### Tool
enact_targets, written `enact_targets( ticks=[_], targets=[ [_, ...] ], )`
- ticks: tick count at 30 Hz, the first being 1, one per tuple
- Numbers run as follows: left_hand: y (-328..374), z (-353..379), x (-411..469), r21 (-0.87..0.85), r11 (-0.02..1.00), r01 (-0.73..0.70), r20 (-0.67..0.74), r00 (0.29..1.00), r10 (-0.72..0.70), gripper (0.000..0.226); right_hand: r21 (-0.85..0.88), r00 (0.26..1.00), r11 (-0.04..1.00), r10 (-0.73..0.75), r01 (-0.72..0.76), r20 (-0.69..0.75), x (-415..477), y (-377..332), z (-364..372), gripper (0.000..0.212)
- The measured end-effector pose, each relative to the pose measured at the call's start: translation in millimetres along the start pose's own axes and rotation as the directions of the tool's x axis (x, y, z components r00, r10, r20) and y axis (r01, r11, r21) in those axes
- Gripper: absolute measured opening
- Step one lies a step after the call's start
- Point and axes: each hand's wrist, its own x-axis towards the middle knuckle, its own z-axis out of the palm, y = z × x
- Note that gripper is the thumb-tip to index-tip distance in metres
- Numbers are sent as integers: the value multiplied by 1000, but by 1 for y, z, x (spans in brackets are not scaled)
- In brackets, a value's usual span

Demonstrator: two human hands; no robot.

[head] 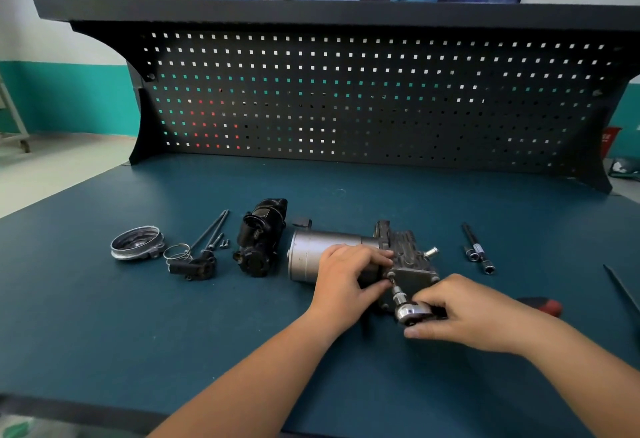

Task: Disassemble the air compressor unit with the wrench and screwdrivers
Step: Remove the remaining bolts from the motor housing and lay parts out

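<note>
The air compressor unit (313, 253), a silver motor cylinder joined to a dark finned block, lies on its side on the blue bench top. My left hand (346, 276) grips it where cylinder meets block, thumb below. My right hand (464, 313) holds the chrome head of a ratchet wrench (410, 311). The wrench's socket (398, 294) sits on a bolt at the near left corner of the block's grey end plate (414, 280). The wrench's red and black handle (542, 304) pokes out behind my right hand.
Removed parts lie to the left: a round metal cover (136, 243), a wire clip ring (177, 252), long bolts (211, 231), a small black connector (194, 266) and a black housing (261, 238). Socket extension bars (478, 249) lie to the right. A black pegboard (346, 98) backs the bench.
</note>
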Motion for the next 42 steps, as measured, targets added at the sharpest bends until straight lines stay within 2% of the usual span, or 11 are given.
enact_targets(
  ticks=[5,11,17,21,27,30,32,34,37,39,42],
  targets=[
    [1,-1,0,-7,1000,10,7,1000,-10,26,6,999,999,41,-41,24,2,-8,-12,47],
    [2,-2,0,-16,1000,20,3,1000,-20,26,-87,992,991,109,-103,59,2,-17,-20,49],
    [2,1,-1,-9,999,40,-8,999,-41,28,-391,976,909,196,-143,98,7,-38,-31,54],
    [5,3,-1,14,999,49,9,999,-49,28,-504,966,857,210,-108,150,16,-54,-36,51],
    [6,-3,-6,-25,997,79,75,994,-77,25,-422,956,895,238,-147,171,14,-44,-36,52],
    [12,-8,-11,-115,990,86,-40,995,-91,21,-412,961,896,240,-164,139,9,-36,-32,55],
    [20,-10,-17,-294,930,223,-70,965,-253,6,-407,965,898,232,-166,119,9,-33,-31,56],
    [29,-6,-20,-384,807,448,152,893,-423,24,-410,971,899,217,-156,106,9,-33,-31,56],
    [41,2,-22,-428,553,715,432,699,-570,48,-416,972,898,208,-144,112,11,-34,-31,54],
    [45,7,-19,-484,397,780,508,620,-598,45,-407,973,901,207,-148,104,11,-35,-32,54],
    [46,11,-14,-497,307,811,579,574,-579,40,-406,979,904,186,-137,84,11,-36,-33,52]
  ],
)
